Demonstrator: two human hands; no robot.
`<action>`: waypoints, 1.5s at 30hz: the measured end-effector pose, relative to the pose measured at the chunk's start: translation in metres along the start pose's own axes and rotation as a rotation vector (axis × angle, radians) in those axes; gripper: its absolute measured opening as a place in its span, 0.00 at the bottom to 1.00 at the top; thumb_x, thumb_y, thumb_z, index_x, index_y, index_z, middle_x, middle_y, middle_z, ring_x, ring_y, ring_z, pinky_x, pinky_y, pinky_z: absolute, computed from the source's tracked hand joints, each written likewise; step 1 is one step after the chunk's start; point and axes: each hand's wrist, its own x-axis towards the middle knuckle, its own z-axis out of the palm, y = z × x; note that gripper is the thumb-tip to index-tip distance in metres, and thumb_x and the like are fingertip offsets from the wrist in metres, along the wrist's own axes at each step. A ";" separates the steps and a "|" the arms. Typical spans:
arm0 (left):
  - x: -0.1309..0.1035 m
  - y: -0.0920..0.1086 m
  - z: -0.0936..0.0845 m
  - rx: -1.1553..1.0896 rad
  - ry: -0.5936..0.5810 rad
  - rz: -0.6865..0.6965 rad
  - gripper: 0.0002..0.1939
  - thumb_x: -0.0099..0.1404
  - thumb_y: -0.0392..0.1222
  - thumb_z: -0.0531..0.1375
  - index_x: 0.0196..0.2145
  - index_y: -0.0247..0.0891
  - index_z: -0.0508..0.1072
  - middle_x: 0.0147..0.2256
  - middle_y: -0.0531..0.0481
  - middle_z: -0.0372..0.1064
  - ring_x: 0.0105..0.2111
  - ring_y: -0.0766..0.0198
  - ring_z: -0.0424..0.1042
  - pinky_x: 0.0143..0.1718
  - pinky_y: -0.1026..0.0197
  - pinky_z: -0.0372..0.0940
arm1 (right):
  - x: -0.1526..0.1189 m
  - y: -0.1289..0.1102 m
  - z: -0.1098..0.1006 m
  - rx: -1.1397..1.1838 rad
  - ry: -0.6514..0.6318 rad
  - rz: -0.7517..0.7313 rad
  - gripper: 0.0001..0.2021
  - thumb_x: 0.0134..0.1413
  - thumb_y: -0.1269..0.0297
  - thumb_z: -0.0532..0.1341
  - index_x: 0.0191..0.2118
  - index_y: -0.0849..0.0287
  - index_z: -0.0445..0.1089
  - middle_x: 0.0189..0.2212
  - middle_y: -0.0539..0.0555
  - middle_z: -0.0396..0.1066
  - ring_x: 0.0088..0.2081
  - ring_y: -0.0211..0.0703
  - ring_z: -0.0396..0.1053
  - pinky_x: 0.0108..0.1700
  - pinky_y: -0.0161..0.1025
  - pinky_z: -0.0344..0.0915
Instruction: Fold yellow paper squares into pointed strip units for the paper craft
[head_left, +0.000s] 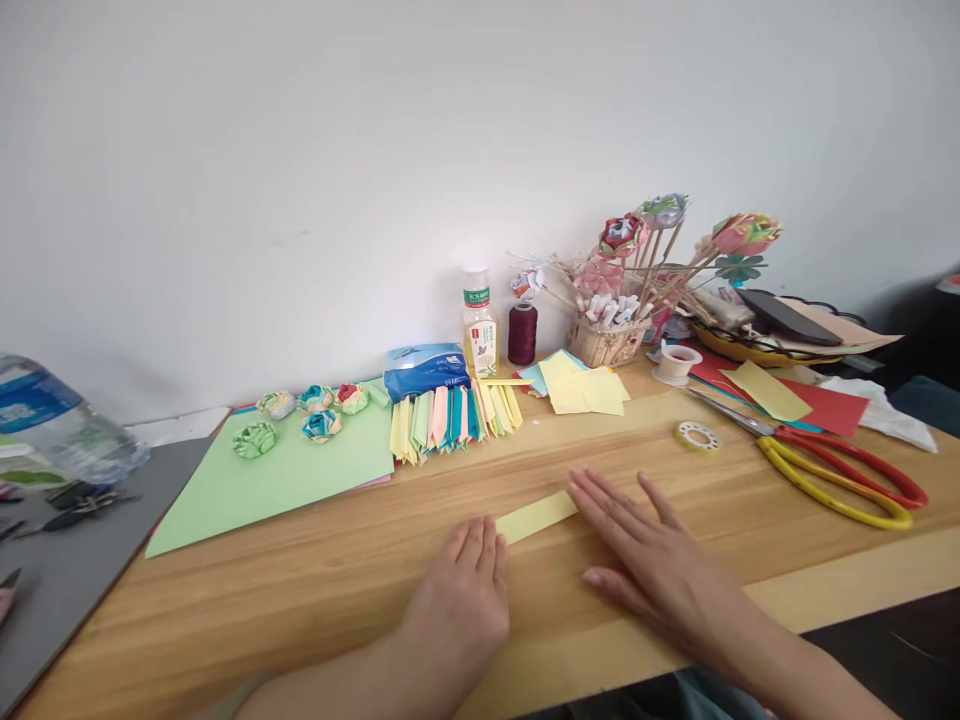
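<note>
A narrow yellow paper strip lies flat on the wooden table between my two hands. My left hand covers the strip's left end, its fingers bent and held together; the thumb is hidden. Over the right end rest the fingertips of my right hand, which is stretched flat with the thumb and little finger apart. Beyond my hands is a row of folded paper pieces in yellow, green, pink and blue. Several yellow paper squares are piled to the right of that row.
Large scissors and a tape roll lie at the right. Folded paper flowers sit on green sheets at the left. Along the wall stand a tissue pack, a bottle, a thread spool and a flower basket.
</note>
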 end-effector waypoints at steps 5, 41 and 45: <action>0.004 -0.003 0.002 -0.036 0.123 -0.046 0.14 0.62 0.28 0.50 0.40 0.25 0.74 0.41 0.35 0.74 0.41 0.53 0.73 0.44 0.54 0.62 | 0.031 -0.034 -0.002 0.065 -0.087 -0.211 0.26 0.62 0.61 0.52 0.64 0.61 0.49 0.60 0.57 0.55 0.61 0.46 0.53 0.59 0.49 0.54; 0.033 -0.055 -0.026 -1.359 -0.035 -0.788 0.07 0.55 0.37 0.54 0.23 0.37 0.69 0.23 0.53 0.69 0.24 0.66 0.68 0.26 0.67 0.60 | 0.056 0.008 -0.030 0.594 -0.014 0.261 0.10 0.53 0.67 0.52 0.27 0.59 0.68 0.23 0.50 0.70 0.25 0.37 0.65 0.29 0.33 0.60; 0.034 -0.064 -0.020 -1.496 -0.053 -0.865 0.05 0.52 0.38 0.55 0.22 0.37 0.70 0.24 0.51 0.72 0.26 0.63 0.70 0.29 0.64 0.62 | 0.051 0.023 -0.035 0.697 -0.018 0.417 0.10 0.51 0.63 0.53 0.24 0.59 0.67 0.21 0.49 0.68 0.25 0.38 0.63 0.28 0.34 0.59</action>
